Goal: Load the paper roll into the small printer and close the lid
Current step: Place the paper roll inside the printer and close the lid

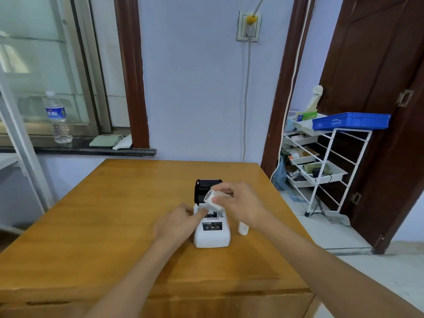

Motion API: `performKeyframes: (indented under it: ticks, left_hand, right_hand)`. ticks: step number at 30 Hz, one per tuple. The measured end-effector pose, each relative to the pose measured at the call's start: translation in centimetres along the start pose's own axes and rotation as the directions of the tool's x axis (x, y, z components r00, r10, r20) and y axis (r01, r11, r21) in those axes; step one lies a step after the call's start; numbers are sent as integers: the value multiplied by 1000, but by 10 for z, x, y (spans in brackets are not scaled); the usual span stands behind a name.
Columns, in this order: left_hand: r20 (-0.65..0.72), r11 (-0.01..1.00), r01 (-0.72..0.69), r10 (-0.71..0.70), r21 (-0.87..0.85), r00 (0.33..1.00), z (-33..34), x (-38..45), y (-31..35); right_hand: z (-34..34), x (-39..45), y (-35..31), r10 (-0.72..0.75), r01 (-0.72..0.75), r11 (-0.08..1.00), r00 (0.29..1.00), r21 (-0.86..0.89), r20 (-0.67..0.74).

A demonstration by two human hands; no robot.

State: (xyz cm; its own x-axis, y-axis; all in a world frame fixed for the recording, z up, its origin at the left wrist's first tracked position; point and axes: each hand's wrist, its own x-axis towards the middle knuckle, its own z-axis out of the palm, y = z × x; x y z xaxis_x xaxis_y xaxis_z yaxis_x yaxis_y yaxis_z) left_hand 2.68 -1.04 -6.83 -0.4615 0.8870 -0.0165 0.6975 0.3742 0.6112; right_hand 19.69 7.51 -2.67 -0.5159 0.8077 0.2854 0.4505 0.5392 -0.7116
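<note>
A small white printer (212,235) sits near the middle of the wooden table (91,226), its black lid (202,187) swung open and standing upright at the back. My right hand (238,203) holds a white paper roll (212,199) tilted just above the open paper bay. My left hand (179,223) rests against the printer's left side, fingers touching its top edge, steadying it. The inside of the bay is mostly hidden by the roll and my fingers.
A small white cylinder (242,228) stands on the table right of the printer. The table's right edge drops to tiled floor, where a white wire rack (321,171) carries a blue tray (351,120). A water bottle (58,118) stands on the window sill.
</note>
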Motion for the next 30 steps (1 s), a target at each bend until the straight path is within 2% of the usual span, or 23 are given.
performKeyframes:
  ticks: [4,7,10,12,15,17,21,30]
  left_hand:
    - [191,992,29,-4,-125,982,-10,22,0]
    - [237,984,24,19,-178,971,-8,30,-3]
    - [122,980,5,20,-200,992,1,27,-7]
    - [-5,993,-23,23,-113,1000,7,22,-11]
    - [-155,998,-60,54,-33,986,14,14,-12]
    - [-173,997,-75,69,-29,982,17,12,-12]
    - [-171,994,-106,102,-14,980,20,13,-14]
    - [-188,992,-124,126,18,974,19,9,-14]
  right_hand:
    - [7,10,5,-12,18,995,998,-97,62]
    - [7,13,6,-8,20,992,995,-123,98]
    - [4,15,7,-20,31,993,995,-114,98]
    - [4,16,6,-29,43,991,994,-125,108]
    - [13,15,2,-86,142,956,972,-256,217]
    - [18,16,1,-121,216,913,953,-345,277]
    - [20,20,-2,-124,255,858,945,-445,303]
    - [19,23,-6,-126,291,785,939,-547,319]
